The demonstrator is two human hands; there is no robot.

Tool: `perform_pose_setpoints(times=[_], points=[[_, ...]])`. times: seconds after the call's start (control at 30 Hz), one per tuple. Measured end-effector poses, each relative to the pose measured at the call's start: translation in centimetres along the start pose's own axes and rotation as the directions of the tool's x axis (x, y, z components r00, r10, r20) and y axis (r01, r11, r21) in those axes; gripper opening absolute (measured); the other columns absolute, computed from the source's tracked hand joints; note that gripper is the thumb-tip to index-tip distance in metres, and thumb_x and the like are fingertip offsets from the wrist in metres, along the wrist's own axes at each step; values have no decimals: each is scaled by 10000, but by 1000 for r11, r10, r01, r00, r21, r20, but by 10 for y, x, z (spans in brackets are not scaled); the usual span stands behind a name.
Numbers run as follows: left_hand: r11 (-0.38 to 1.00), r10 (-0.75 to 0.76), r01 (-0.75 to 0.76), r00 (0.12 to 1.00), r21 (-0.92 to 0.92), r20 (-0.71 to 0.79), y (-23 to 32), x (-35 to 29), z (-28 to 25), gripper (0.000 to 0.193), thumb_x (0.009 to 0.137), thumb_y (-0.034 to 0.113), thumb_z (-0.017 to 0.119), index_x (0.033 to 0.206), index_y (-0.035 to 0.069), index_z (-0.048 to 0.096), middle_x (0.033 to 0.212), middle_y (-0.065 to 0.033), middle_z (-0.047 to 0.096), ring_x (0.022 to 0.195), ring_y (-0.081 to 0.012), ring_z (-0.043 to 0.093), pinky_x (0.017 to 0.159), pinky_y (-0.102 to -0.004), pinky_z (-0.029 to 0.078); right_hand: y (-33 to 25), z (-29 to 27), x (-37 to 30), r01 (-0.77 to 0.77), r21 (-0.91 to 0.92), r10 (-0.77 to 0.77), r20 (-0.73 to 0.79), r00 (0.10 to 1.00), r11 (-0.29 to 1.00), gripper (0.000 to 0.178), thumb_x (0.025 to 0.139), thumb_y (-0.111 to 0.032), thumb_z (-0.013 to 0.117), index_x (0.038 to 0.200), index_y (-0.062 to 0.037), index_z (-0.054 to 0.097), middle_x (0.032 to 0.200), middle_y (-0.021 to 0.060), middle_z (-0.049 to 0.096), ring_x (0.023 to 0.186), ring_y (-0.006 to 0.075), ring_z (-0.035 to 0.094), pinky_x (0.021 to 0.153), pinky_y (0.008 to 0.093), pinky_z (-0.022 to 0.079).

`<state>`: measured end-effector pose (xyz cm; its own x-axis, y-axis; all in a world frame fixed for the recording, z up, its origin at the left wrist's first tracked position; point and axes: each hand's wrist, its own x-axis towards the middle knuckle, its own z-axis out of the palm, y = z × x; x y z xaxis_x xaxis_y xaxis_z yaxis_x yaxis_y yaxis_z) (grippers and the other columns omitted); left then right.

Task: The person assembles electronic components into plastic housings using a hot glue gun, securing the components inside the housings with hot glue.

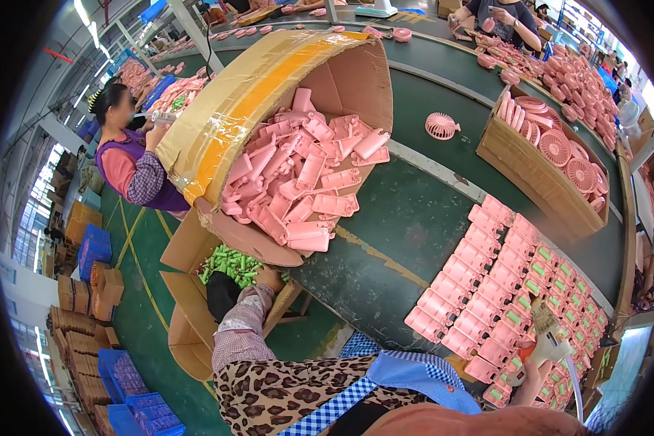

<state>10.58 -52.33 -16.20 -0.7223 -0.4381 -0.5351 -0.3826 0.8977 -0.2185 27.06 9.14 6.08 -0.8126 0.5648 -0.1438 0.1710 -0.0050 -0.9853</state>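
My left hand [270, 279] reaches into a cardboard box [189, 320] holding many green cylindrical batteries [229, 265]; its fingers are mostly hidden there. At the lower right, my right hand [533, 379] is closed around a white glue gun [556, 350] with an orange trigger and a pale cord. The gun's brown, crusted tip [543, 317] is over rows of pink plastic fan handle shells [479, 287]. Many right-hand shells carry a green battery, while those in the left rows show none. A tipped carton [247, 109] spills loose pink shells [298, 171] onto the bench.
Round pink fan heads [556, 147] fill a low cardboard box [534, 185] at the right. A single pink fan [442, 126] lies on the green belt. A person in purple [142, 163] works at the left, another [501, 25] at the far side. Blue crates [120, 374] stand on the floor.
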Motion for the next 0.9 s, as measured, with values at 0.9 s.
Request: perform_pose_setpoints(times=[0.9], points=[[997, 39, -43, 997, 59, 69, -7, 16, 4, 743, 704, 547, 669, 1365, 272, 473, 1428, -91, 405, 1255, -353, 394, 936, -530, 384, -1, 1, -1, -7, -18, 6, -17, 1000, 1000, 435, 798, -99, 552, 1191, 41, 428, 1032, 146, 583, 978, 243, 564, 937, 370, 408]])
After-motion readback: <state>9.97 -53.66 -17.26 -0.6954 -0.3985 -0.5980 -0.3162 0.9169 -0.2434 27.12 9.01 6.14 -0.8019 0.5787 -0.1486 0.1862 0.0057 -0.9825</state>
